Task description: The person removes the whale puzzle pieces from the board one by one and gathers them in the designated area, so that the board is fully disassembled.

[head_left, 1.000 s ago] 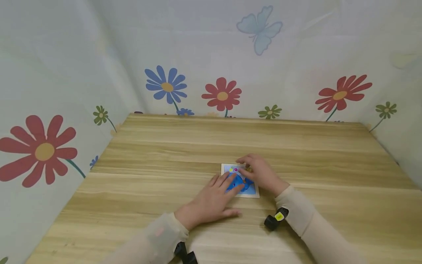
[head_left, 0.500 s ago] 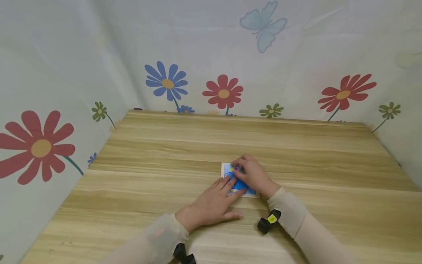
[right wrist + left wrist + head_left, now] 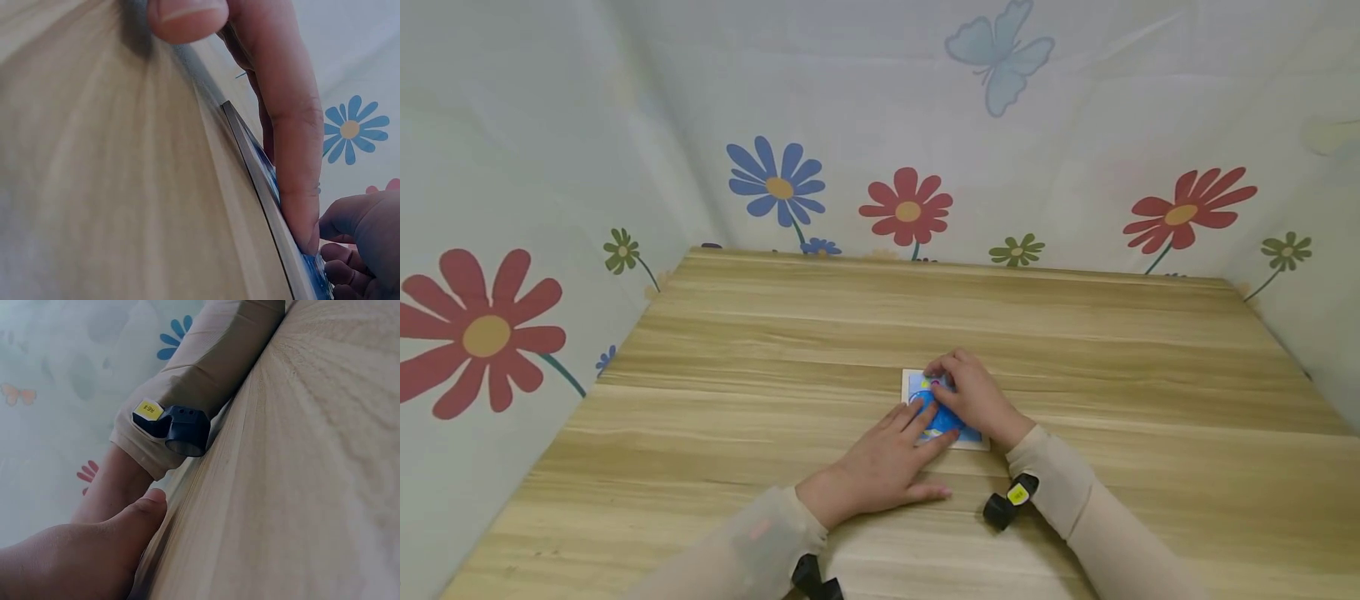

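Observation:
A small square picture board [image 3: 907, 380] with a pale border and a blue picture lies on the wooden table. My left hand [image 3: 887, 460] lies spread from its lower left, fingertips on the picture. In the right wrist view, a straight left finger [image 3: 299, 156] points down onto the board [image 3: 265, 200]. My right hand [image 3: 976, 398] covers the board's upper right, fingers bent and tips close together beside small yellow and pink spots of the picture. I cannot tell whether they pinch anything. In the left wrist view, the left thumb [image 3: 147, 509] is near the tabletop.
The wooden table [image 3: 775, 333] extends around the board. White curtains [image 3: 865, 100] printed with flowers and a butterfly hang behind and at the sides. Each wrist carries a black camera, the right one [image 3: 1011, 504] with a yellow label.
My right hand has moved left over the picture and its fingers have drawn closer together, then stayed nearly still. My left hand and the board have barely moved.

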{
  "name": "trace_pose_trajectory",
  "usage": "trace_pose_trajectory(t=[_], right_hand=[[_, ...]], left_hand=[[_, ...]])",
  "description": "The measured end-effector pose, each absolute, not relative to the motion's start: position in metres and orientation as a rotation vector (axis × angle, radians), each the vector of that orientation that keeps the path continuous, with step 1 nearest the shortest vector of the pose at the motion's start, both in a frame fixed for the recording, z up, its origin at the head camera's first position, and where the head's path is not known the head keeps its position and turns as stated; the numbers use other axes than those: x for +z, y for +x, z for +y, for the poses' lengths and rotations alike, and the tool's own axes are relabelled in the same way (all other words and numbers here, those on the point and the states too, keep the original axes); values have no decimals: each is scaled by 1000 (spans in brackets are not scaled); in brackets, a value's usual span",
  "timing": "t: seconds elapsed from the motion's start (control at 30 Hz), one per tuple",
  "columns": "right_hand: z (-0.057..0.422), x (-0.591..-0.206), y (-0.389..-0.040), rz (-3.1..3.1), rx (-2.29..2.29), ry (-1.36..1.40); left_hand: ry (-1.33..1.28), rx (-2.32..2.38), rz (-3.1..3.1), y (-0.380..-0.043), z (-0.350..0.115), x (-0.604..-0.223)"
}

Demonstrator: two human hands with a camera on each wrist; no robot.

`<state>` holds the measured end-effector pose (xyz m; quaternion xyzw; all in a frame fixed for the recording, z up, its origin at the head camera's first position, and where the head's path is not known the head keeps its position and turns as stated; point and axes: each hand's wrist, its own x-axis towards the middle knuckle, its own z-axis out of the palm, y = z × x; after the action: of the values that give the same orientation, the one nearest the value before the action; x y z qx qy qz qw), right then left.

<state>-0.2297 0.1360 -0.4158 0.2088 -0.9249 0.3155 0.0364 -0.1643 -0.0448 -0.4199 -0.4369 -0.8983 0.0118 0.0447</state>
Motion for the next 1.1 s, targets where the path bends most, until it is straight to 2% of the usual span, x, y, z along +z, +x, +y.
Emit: trace_pose_trajectory(t=[0.43, 0.73, 1.1], right_hand=[[135, -418, -232, -2801, 1050, 624], [134, -419, -234, -2759, 1316, 452], [148, -401, -237, -2736, 1390, 373]], left_hand=[[-1331, 36, -2758, -165, -45, -419], [-1328, 64, -2761, -164, -46, -421], [-1331, 29, -2792, -163, -47, -419]])
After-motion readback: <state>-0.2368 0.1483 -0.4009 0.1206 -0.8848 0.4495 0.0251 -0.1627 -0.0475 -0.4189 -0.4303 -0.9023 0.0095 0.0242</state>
